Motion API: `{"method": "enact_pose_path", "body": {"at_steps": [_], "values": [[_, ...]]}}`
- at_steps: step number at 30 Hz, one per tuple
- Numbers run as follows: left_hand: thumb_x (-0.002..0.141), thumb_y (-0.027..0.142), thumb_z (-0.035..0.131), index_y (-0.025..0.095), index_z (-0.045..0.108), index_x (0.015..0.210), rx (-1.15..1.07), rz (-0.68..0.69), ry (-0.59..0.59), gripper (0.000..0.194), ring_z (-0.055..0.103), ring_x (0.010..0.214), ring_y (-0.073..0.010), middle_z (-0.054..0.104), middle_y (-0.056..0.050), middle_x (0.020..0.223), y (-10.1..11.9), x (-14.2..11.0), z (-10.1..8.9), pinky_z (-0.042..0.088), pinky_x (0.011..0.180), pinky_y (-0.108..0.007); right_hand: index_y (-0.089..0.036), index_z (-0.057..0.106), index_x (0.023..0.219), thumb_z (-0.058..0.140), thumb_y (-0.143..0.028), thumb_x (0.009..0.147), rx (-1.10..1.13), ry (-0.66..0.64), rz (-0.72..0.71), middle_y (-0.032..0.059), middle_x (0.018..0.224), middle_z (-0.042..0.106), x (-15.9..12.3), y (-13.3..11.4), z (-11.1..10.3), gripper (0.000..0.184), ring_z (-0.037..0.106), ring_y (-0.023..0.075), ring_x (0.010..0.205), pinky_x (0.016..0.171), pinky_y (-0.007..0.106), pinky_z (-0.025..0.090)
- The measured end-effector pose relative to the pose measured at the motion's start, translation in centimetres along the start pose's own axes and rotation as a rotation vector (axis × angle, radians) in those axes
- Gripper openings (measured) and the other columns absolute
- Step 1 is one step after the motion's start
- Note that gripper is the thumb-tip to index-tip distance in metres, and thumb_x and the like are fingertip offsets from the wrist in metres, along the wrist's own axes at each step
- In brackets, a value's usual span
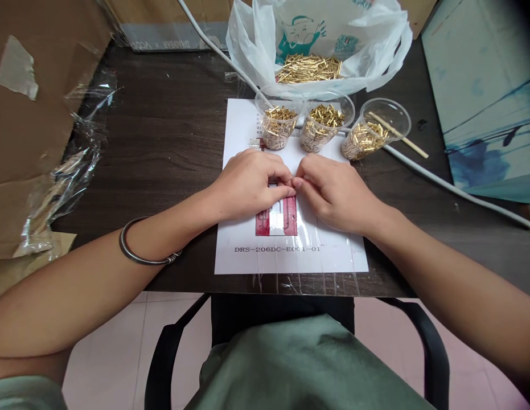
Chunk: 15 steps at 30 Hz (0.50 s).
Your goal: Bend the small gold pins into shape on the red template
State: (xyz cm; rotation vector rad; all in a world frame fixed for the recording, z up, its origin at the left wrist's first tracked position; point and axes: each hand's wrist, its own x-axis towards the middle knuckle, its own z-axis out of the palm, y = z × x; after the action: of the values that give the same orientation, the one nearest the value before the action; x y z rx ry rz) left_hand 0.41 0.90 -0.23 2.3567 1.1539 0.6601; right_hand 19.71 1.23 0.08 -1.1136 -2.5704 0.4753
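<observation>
My left hand and my right hand meet above a white printed sheet. Thumb and fingers are pinched together on both, tip to tip; whatever small thing they hold is too small or too hidden to name. Just below the fingertips lies a red and white rectangular patch on the sheet, partly covered by my left hand. Beyond the hands stand three clear plastic cups, the left cup, the middle cup and the tilted right cup, each with small gold-coloured metal pins or tubes inside.
Behind the cups a white plastic bag holds a heap of longer gold-coloured pins. A thin stick leans by the right cup. A white cable crosses the dark table. Cardboard borders the left side.
</observation>
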Motion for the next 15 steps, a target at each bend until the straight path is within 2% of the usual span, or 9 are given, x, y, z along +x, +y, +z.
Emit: {"method": "enact_pose_path", "body": {"at_steps": [10, 15], "values": [[0.079, 0.024, 0.064, 0.020, 0.074, 0.077, -0.018, -0.014, 0.008, 0.011, 0.062, 0.072, -0.0148, 0.072, 0.000, 0.077, 0.22, -0.10, 0.00, 0.046, 0.067, -0.028, -0.018, 0.050, 0.081, 0.041, -0.030, 0.091, 0.016, 0.022, -0.036, 0.0030, 0.077, 0.053, -0.50, 0.34, 0.15, 0.017, 0.047, 0.0151, 0.069, 0.060, 0.030, 0.029], [0.079, 0.023, 0.063, 0.020, 0.074, 0.077, -0.017, -0.023, 0.006, 0.012, 0.063, 0.072, -0.0149, 0.072, 0.000, 0.077, 0.29, -0.04, 0.01, 0.046, 0.067, -0.028, -0.018, 0.048, 0.081, 0.039, -0.029, 0.091, -0.046, 0.043, -0.036, 0.0035, 0.077, 0.053, -0.60, 0.15, 0.30, 0.017, 0.046, 0.0156, 0.068, 0.058, 0.030, 0.028]]}}
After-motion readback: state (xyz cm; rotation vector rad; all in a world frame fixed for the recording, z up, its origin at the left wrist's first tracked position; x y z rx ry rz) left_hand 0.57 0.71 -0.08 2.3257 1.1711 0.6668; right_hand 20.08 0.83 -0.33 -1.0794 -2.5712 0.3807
